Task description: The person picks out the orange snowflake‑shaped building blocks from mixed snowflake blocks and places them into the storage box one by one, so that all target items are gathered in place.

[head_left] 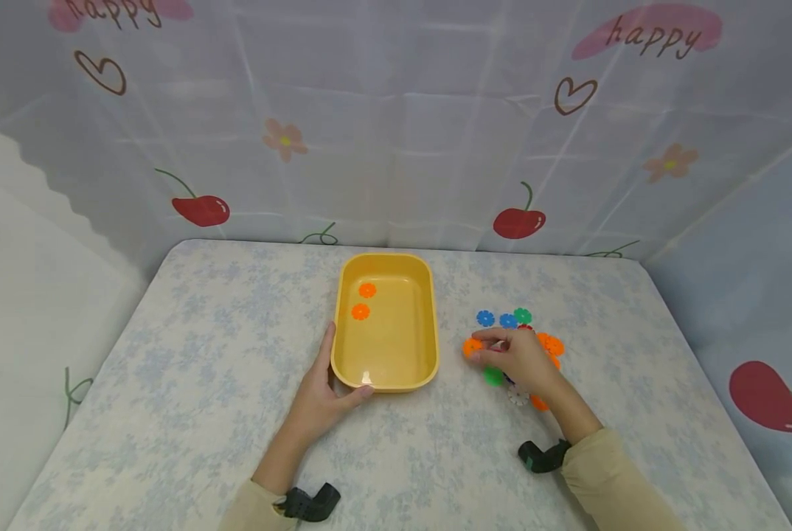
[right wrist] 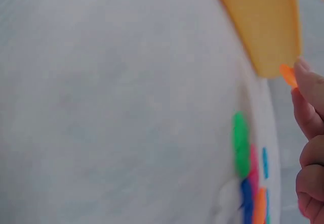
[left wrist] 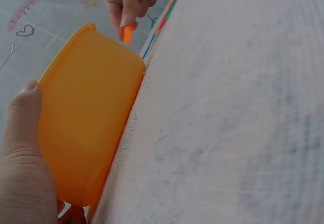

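Observation:
A yellow plastic tray [head_left: 387, 354] stands on the table with two orange flower-shaped discs [head_left: 367, 290] lying inside. My left hand [head_left: 319, 402] holds its near left corner, thumb on the near rim and fingers along the left side. Between thumb and fingertips, my right hand [head_left: 522, 361] pinches another orange disc [head_left: 472, 347], off the table to the right of the tray. Under and around that hand lies a loose group of discs, among them a blue disc [head_left: 485, 318], a green disc [right wrist: 241, 143] and a clear disc [head_left: 518, 396]. The hand hides part of the group.
A pale blue patterned cloth [head_left: 190, 369] covers the table. Behind it hangs a white curtain [head_left: 396, 147] printed with cherries and hearts. A black wrist mount [head_left: 311, 503] sits on the left wrist, and another black mount [head_left: 543, 456] on the right.

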A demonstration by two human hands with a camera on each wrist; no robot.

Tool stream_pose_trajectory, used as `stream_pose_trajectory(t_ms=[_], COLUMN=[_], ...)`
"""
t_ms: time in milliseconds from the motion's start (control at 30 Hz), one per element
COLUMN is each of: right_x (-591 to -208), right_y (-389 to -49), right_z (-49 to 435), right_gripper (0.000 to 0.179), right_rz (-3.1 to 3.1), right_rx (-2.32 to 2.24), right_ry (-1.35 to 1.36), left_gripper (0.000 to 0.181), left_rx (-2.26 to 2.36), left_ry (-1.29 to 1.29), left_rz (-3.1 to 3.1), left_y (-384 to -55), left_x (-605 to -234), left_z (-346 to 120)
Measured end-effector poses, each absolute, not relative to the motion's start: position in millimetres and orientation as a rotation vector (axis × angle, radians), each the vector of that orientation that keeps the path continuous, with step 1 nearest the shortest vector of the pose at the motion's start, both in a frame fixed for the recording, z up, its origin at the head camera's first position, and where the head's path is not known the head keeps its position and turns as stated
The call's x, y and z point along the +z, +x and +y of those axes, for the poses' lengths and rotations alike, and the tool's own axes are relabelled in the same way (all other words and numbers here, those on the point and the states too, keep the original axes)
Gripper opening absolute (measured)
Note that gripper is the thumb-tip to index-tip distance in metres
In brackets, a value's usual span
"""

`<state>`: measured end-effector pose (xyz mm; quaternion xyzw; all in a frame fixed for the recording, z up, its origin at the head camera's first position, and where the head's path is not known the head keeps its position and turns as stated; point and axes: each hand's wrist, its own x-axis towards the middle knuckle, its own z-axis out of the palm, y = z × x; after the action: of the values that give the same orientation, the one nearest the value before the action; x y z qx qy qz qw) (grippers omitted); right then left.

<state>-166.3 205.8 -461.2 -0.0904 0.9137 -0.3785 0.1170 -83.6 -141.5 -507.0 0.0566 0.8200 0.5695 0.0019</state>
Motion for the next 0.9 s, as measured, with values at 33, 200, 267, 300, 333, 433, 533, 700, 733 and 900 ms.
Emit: stream_pose_trajectory(t_ms=[33, 200, 267, 300, 333, 433, 533, 700, 733, 900], right_x=[-459, -440, -432, -429, -426, -419, -415, -413, -413, -421], right_y=[-168, -180, -185, -188, -190, -197, -204, -213, -215, -221], right_z=[204, 188, 178, 172, 167, 148, 131, 104, 99, 78], right_gripper=[0.039, 0.044, 0.045, 0.046, 0.046, 0.044, 0.041, 0.039, 0.038, 0.037], right_rz=[2.657, 2.613, 2.613, 2.616, 2.619, 2.616, 2.617, 2.594, 2.584, 2.593], right_rx=[-1.176, -1.382, -1.415, -1.426, -1.435, -1.474, -1.489, -1.453, -1.444, -1.343], right_ry=[-0.247, -0.226, -0.256, -0.276, -0.289, -0.314, -0.323, -0.323, -0.326, -0.367], left_gripper=[0.119, 0.119, 0.119, 0.119, 0.119, 0.118, 0.118, 0.118, 0.118, 0.118], left_rx=[1.786, 1.784, 1.782, 1.783, 1.783, 1.792, 1.795, 1.788, 1.789, 1.781], left_ry=[0.181, 0.177, 0.176, 0.176, 0.178, 0.182, 0.184, 0.176, 0.173, 0.173], left_rz=[2.576, 2.576, 2.575, 2.574, 2.574, 2.57, 2.569, 2.572, 2.571, 2.579], left_y=[-84, -83, -83, -83, -83, -83, -84, -84, -84, -85], left_x=[-507, -508, -508, -508, -508, -509, -509, -508, -508, -508], left_z=[-142, -142, -143, -143, -143, -143, -142, -141, -141, -142])
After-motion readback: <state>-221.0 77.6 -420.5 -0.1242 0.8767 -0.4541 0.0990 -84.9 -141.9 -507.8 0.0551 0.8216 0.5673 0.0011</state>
